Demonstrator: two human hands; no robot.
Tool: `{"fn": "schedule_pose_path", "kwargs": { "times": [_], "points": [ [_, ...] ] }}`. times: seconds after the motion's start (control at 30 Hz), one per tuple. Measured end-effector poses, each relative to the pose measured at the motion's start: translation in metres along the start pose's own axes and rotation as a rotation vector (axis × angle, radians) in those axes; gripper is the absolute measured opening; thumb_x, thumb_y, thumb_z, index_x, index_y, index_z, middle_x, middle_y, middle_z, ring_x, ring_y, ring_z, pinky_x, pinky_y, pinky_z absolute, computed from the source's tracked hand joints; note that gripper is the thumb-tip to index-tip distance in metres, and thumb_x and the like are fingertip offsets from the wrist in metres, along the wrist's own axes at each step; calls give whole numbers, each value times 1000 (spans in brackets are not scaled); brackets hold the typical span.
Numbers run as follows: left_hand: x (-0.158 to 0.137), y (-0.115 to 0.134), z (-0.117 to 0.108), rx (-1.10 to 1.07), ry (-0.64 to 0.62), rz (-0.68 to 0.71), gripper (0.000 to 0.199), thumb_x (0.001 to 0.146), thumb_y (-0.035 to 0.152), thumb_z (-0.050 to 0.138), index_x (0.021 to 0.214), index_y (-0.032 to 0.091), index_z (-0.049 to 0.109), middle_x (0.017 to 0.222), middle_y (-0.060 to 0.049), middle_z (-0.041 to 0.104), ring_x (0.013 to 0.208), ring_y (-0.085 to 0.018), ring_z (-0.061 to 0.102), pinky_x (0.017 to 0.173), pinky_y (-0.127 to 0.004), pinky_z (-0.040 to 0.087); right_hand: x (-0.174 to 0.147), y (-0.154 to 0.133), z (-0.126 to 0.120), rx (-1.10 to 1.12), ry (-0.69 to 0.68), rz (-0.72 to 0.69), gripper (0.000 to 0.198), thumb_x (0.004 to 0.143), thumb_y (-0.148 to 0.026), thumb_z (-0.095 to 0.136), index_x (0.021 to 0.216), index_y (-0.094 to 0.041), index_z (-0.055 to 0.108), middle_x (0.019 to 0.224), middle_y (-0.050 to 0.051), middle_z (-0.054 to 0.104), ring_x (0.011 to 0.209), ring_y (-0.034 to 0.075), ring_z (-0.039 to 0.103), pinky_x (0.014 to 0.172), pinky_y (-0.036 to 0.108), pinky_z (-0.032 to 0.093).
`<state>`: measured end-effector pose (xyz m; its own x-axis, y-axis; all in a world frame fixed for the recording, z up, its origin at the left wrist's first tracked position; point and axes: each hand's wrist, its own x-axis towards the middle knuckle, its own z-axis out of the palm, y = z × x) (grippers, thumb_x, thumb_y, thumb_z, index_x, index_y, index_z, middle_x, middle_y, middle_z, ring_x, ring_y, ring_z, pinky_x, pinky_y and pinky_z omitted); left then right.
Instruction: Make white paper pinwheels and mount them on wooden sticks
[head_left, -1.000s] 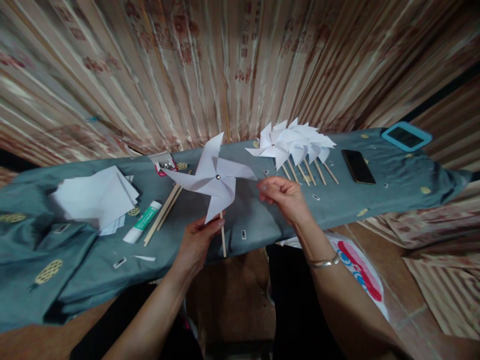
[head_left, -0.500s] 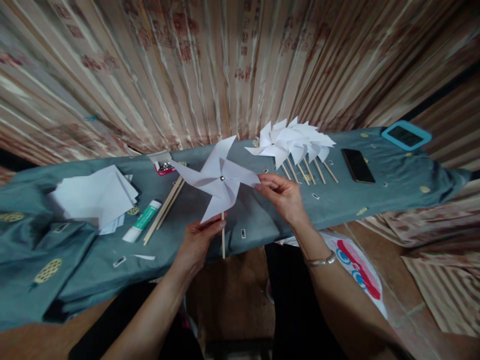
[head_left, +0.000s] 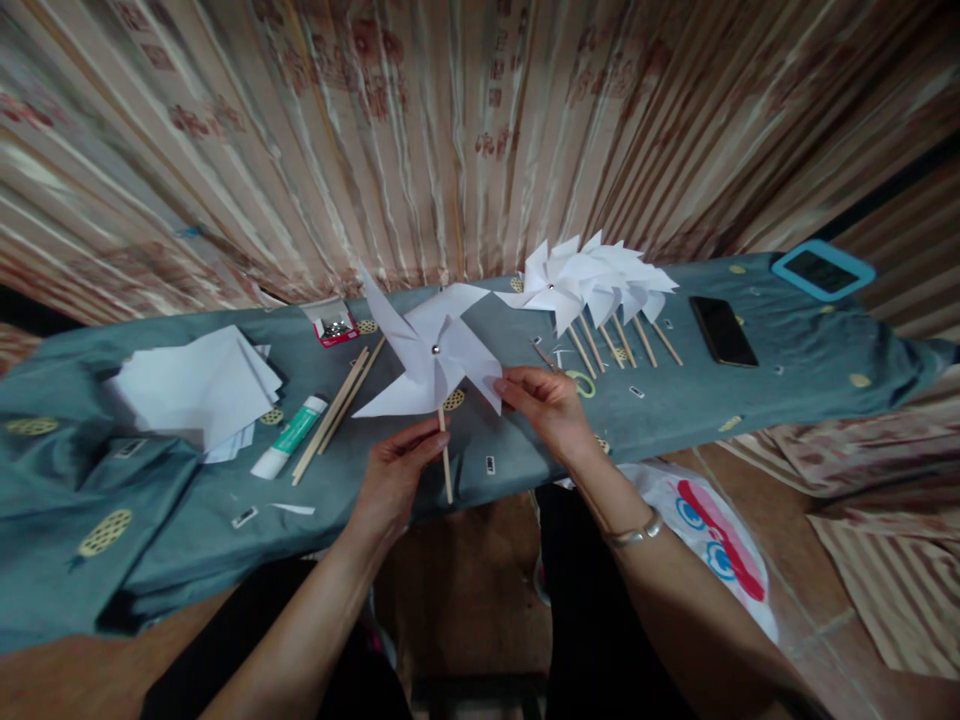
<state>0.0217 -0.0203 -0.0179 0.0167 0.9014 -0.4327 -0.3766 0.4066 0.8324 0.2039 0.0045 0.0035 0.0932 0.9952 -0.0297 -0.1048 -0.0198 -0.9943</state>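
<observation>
A white paper pinwheel (head_left: 451, 368) with a shiny pin at its centre is held upright over the near edge of the table. My left hand (head_left: 401, 470) is closed round its wooden stick (head_left: 448, 470), just below the blades. At the right, my right hand (head_left: 544, 405) has thumb and fingertips pinched on the edge of one blade. Behind that hand lie green-handled scissors (head_left: 582, 383), partly hidden. A row of finished-looking pinwheels (head_left: 585, 280) overlaps at the back right, their sticks pointing toward me.
On the cloth-covered table (head_left: 517, 470) are a paper stack (head_left: 195, 385), a glue stick (head_left: 289, 438), several wooden sticks (head_left: 337, 415) and a small red box of pins (head_left: 335, 328). A phone (head_left: 722, 330) and a blue-framed device (head_left: 823, 270) lie right. A curtain (head_left: 450, 130) hangs behind.
The pinwheel's blades have turned clockwise on the pin, with my right hand moving slightly left and down along with a blade. My left hand still grips the stick.
</observation>
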Motion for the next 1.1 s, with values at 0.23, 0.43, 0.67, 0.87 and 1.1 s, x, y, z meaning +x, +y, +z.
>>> {"fn": "schedule_pose_path", "kwargs": {
  "times": [0.23,0.43,0.67,0.87,1.1],
  "points": [
    [0,2,0,5,32,11,37,42,29,93,75,20,79,77,-3,76,70,-13,64,75,-26,48,-6,-7,4,-59,-117,20,31,70,-49,77,60,-21,67,56,-2,62,53,10,52,57,25,44],
    [-2,4,2,-13,2,14,36,43,31,93,74,20,79,72,-2,75,72,-13,63,76,-25,48,-12,-7,14,21,-208,84,31,65,-46,81,57,-20,66,55,-4,64,52,8,55,57,23,47],
    [-1,2,1,9,-24,40,36,45,32,91,75,19,79,71,-3,74,72,-16,64,79,-30,47,-17,-3,22,119,-301,166,35,65,-51,80,66,-18,70,59,-2,69,53,8,59,59,23,50],
    [-1,1,1,25,-82,44,34,48,34,90,75,17,79,69,-4,73,74,-17,64,82,-29,46,-19,1,30,124,-362,190,34,65,-52,79,70,-19,73,60,-2,69,54,8,59,57,22,49],
    [0,-1,-3,51,-73,54,36,48,36,91,76,17,78,72,-4,74,74,-17,64,81,-30,46,-18,-8,22,-39,-386,91,39,69,-58,74,67,-20,72,59,-1,69,54,10,58,56,23,49]
  ]
}}
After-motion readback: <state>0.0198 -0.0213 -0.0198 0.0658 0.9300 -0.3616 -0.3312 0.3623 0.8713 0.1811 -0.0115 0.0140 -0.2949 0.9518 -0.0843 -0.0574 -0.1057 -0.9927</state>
